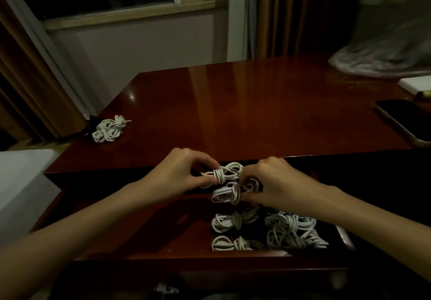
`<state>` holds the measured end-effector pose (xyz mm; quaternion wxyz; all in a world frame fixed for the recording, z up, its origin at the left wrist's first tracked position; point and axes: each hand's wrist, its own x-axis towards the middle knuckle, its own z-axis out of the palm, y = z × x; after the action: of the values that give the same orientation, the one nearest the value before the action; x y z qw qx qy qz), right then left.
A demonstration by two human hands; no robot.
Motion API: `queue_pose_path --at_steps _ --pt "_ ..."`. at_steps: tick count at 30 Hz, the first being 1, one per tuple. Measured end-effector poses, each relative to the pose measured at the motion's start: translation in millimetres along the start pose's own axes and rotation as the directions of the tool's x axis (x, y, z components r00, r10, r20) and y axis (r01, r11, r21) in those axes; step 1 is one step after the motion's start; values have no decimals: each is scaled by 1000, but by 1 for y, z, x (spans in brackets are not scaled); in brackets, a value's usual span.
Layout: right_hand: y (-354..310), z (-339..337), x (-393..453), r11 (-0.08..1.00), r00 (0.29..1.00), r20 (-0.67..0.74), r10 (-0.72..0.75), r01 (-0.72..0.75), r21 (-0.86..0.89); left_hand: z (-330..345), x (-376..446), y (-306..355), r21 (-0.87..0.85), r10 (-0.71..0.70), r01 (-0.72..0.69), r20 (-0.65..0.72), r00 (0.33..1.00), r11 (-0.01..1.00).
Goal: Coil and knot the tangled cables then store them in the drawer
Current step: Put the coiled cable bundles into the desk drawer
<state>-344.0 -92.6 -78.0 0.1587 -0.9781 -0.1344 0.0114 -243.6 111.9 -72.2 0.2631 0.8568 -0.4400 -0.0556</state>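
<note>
I am pinching a knotted white cable bundle (pixel 224 175) with my left hand (pixel 184 171) — fingers curled round its left end. My right hand (pixel 275 183) is gripping a second coiled bundle (pixel 229 193) just below the first, fingers closed on its right end. Both bundles are hanging over the open drawer (pixel 144 236), where more coiled cables (pixel 291 229) are lying at its right side. One more knotted bundle (pixel 108 128) is sitting well apart on the desk (pixel 233 113) — near the left edge. A phone (pixel 405 122) is lying at far right.
</note>
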Motion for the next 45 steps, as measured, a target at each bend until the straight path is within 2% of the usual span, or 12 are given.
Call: queue_pose_path --at_steps 12,22,32,39,45 --pt "7 32 12 993 987 150 65 -79 90 41 7 -26 -46 -53 56 64 997 997" --pt "0 17 6 999 977 210 43 -46 6 53 16 -14 -59 -2 13 174 985 998" --pt "16 -23 15 993 997 -2 76 -75 96 54 24 -12 -24 -25 32 250 968 999" --pt "2 -36 41 996 995 -83 -45 52 74 49 23 -14 8 -34 33 276 961 999" --pt "-12 -48 71 991 988 -89 -125 128 29 28 16 -17 46 -71 61 280 957 997"
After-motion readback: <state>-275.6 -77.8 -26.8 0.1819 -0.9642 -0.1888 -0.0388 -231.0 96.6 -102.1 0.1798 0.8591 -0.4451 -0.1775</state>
